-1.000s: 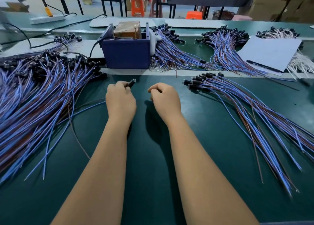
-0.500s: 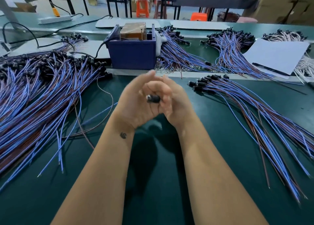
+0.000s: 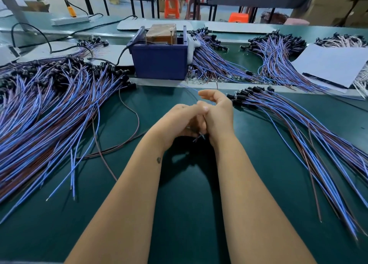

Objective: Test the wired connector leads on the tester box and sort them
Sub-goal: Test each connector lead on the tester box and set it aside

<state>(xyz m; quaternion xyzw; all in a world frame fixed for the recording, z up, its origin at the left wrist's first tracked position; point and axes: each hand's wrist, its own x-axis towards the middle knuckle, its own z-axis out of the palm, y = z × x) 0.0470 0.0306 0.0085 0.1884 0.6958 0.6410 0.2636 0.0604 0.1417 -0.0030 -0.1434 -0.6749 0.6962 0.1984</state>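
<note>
The left hand (image 3: 179,120) and the right hand (image 3: 218,114) meet at the centre of the frame, just above the green bench (image 3: 189,214). The left hand's fingers are curled and pressed against the right palm. A short blue-and-brown wire end (image 3: 200,137) shows just below the point where they join. It appears that one lead is pinched there, but which hand has the hold cannot be told. The right hand's upper fingers are extended and relaxed, pointing toward the upper left.

The blue tester box (image 3: 159,62) stands beyond the hands, upper centre, well apart from them. Nothing visible links the held lead to it, so the test of this piece is judged not yet made, or not confirmable.

A very large pile of leads (image 3: 49,108) covers the left of the frame, its black connectors toward the top. A smaller fan of leads (image 3: 298,124) lies on the right, connectors just beside the right hand. Which of the two is the tested stock cannot be read from the view. If the left pile is the untested stock, the bulk of the work remains.

Further bundles (image 3: 274,58) lie behind the box at upper right, beside a white sheet (image 3: 334,64). Their status is unknown.
</note>
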